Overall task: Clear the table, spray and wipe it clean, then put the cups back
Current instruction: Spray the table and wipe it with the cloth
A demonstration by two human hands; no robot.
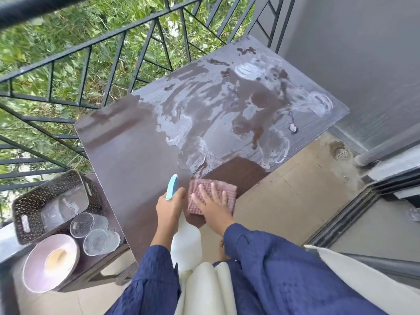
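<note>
The dark brown table [127, 155] has white foamy spray streaks over its far right half. My left hand [169, 206] grips a white spray bottle [186, 246] with a blue nozzle, held at the table's near edge. My right hand [214, 206] presses flat with spread fingers on a folded pink waffle cloth [223, 189] at the near corner. Two clear glass cups [81, 225] [96, 242] lie on a lower side surface to the left, off the table.
A brown perforated basket [54, 192] and a pink bowl [51, 262] sit beside the cups on the low stand. A small keychain [293, 123] lies near the table's right edge. Black metal railing [118, 39] borders the far side; grey wall right; floor drain [341, 152].
</note>
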